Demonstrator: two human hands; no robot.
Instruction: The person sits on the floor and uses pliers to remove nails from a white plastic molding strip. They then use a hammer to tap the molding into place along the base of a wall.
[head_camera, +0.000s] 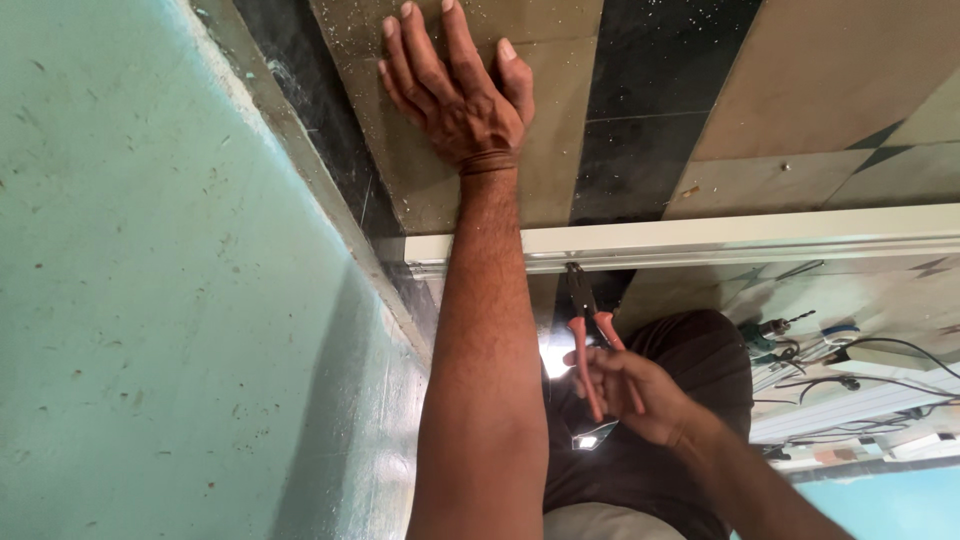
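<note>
Green wall at left. My left grip lies open, palm flat on the tiled floor, fingers spread. White frame rail runs rightward. My right grip is closed around red-handled pliers, jaws touching the rail's underside. Drill and cables far right.

The left forearm hides part of the rail; the pliers' tips look tucked behind it (hard to tell). Tools at right are blurred.

No packages, labels, signs or screens.
</note>
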